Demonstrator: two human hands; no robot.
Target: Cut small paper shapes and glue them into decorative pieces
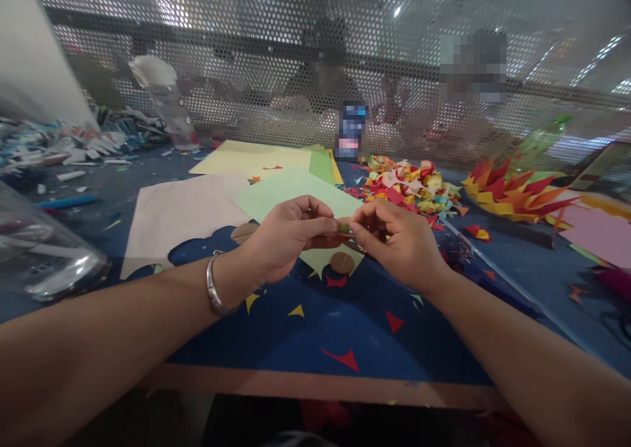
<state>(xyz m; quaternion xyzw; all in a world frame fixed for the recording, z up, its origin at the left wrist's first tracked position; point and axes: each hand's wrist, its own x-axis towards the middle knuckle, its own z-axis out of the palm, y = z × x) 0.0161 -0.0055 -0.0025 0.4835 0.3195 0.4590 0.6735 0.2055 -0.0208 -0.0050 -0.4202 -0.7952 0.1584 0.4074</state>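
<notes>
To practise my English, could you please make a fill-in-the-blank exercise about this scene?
The right hand has a bare wrist; the bracelet is on the ____ wrist.
In the picture, the bright scrap pile lies to the ____ of the pale green sheet.
The spiky paper piece is red, orange and ____.
The table is dark ____.
Missing words: left; right; yellow; blue.

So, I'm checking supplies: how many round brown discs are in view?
2: the near disc at the lower edge of the light green paper, the far disc partly hidden behind the left hand. Others may be covered.
</notes>
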